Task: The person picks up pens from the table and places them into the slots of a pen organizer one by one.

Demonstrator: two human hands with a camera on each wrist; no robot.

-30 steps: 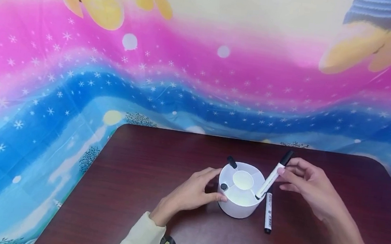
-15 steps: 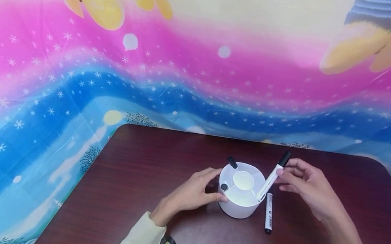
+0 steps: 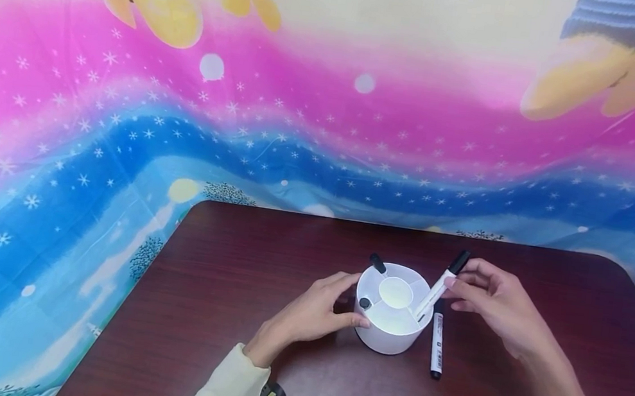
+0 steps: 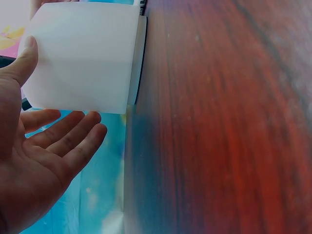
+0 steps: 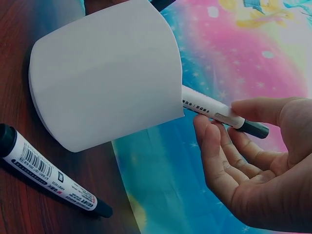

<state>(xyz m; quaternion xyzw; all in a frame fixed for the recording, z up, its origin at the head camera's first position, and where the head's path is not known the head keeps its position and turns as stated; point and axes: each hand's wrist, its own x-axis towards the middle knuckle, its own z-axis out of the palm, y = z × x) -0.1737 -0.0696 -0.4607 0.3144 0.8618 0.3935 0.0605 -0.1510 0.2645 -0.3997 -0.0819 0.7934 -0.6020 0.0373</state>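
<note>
- Right grip (image 3: 487, 296): pinching white marker (image 3: 435, 293), cap end uppermost.
- Marker axis: slopes down-left from grip, lower end inside white holder (image 3: 389, 342), right side.
- Left grip (image 3: 314, 307): holding holder's opposite side.

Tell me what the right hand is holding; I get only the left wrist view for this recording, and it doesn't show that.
Observer: The right hand pinches a marker.
Operator: Which way does it point?
Observer: It is tilted, black end up, its lower end just inside the rim of the white container. I can't tell which compartment.
Operator: I see only the container's outer wall. What's at the centre inside?
Observer: The head view shows a round well there, with no marker in it.
</note>
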